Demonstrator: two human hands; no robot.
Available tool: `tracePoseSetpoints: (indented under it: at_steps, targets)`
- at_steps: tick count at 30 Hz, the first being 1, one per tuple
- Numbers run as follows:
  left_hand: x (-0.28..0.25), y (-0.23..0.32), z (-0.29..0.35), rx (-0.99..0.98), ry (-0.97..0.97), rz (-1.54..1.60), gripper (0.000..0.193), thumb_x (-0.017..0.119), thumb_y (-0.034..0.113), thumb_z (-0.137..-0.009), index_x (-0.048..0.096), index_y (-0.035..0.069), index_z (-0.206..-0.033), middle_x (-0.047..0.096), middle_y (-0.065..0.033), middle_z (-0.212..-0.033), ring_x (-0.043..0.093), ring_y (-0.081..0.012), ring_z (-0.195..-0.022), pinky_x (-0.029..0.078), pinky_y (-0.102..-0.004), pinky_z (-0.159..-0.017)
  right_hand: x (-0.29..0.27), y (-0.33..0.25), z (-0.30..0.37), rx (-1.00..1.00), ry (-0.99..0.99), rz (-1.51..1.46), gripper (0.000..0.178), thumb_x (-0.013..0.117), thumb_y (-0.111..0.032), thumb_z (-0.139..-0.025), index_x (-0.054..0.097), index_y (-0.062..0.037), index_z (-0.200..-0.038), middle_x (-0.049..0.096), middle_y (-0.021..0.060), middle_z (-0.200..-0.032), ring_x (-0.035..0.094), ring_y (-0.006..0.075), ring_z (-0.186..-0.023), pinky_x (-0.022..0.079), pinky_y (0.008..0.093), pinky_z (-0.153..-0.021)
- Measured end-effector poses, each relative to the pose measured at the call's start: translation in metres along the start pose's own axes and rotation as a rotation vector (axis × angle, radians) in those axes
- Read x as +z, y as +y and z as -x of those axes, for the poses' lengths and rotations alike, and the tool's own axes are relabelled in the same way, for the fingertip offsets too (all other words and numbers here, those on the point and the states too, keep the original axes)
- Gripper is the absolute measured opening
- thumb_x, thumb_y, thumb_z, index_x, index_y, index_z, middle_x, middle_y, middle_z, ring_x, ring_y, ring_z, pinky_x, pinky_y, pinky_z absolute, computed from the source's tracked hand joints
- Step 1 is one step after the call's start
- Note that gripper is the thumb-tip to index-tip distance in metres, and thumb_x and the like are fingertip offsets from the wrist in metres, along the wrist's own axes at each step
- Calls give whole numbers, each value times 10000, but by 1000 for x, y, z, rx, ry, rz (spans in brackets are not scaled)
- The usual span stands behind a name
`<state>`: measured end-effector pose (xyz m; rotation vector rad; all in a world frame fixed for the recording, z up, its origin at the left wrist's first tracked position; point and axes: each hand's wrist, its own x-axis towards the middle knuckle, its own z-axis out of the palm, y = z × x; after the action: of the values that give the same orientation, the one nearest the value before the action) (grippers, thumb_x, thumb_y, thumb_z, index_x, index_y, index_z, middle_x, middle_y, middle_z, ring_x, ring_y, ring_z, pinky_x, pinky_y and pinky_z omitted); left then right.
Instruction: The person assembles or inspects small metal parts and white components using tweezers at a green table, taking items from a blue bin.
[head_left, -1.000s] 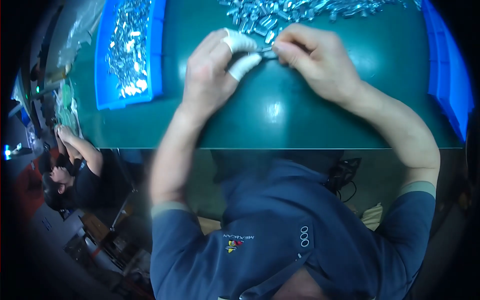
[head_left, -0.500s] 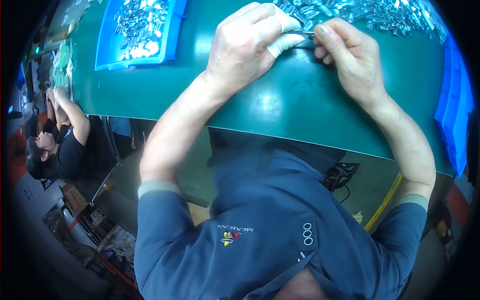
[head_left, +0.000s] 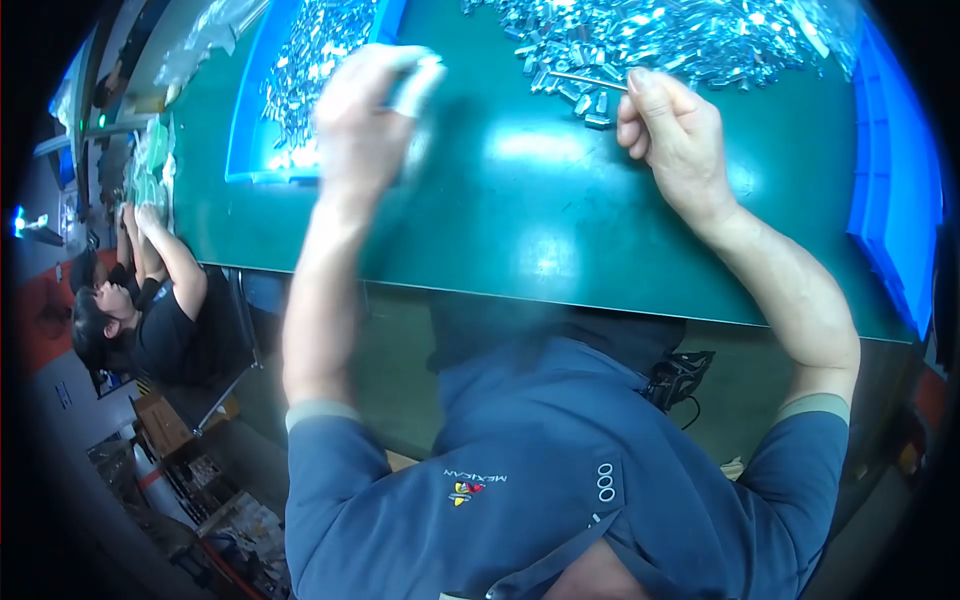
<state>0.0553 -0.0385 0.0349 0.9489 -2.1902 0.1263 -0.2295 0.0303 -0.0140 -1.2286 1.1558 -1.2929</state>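
A thin metal rod-like tool (head_left: 590,80) is pinched between the thumb and fingers of my right hand (head_left: 672,135). Its far end points left, over the near edge of a heap of small shiny metal pieces (head_left: 650,45). My left hand (head_left: 370,115), with white covers on some fingertips, is smeared by motion beside the right side of a blue tray (head_left: 245,140). Many similar metal pieces (head_left: 315,50) lie in that tray. Whether the left hand holds anything is hidden by the blur.
Everything stands on a green tabletop (head_left: 500,230). Blue plastic bins (head_left: 895,190) rise at its right edge, and clear plastic bags (head_left: 205,45) lie at the far left. To the left, another person (head_left: 150,310) sits at work with hands on the table.
My left hand has moved left, away from the right hand, to beside the blue tray. The right hand keeps the rod-like tool and has shifted slightly. The view has shifted too.
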Motion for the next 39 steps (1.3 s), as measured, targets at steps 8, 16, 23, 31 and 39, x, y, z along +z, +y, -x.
tracePoseSetpoints:
  at_steps: [8, 16, 23, 31, 39]
  targets:
    - [-39, -54, -10, -148, -9, -437, 282, 824, 193, -849, 739, 119, -1106, 726, -82, -1019, 697, -269, -974, 547, -368, -839, -5, -4, -2, 1, 57, -78, 396, 511, -367, -1099, 631, -67, -870, 622, 2, -731, 525, 52, -617, 407, 200, -557]
    - [51, 24, -25, -66, -358, 48, 321, 753, 107, -870, 714, 117, -1189, 677, -110, -1062, 650, -314, -1029, 537, -410, -898, -4, -7, -2, 43, 44, -72, 400, 512, -366, -1099, 636, -58, -876, 623, 3, -726, 531, 48, -612, 414, 197, -556]
    - [48, 23, -14, -155, -344, 114, 262, 784, 53, -826, 707, 69, -1076, 673, -109, -1044, 647, -312, -1019, 526, -406, -880, -5, -6, -3, 55, -35, -30, 395, 523, -348, -1096, 638, -45, -871, 621, -4, -729, 533, 46, -637, 438, 214, -594]
    - [45, 18, -1, -235, -250, 268, 212, 760, -10, -863, 705, 26, -1064, 704, -120, -1114, 682, -260, -1043, 542, -356, -901, -3, -4, -1, 64, -88, 75, 294, 588, -293, -1069, 667, -40, -941, 648, -3, -790, 576, 52, -703, 482, 225, -646]
    - [34, 42, -3, -171, -246, 410, 226, 797, 11, -820, 716, 56, -1026, 729, -111, -1047, 683, -288, -1000, 546, -376, -869, -4, -7, -2, 85, -128, 123, 244, 597, -251, -1062, 668, -33, -976, 663, 11, -826, 595, 64, -731, 502, 235, -671]
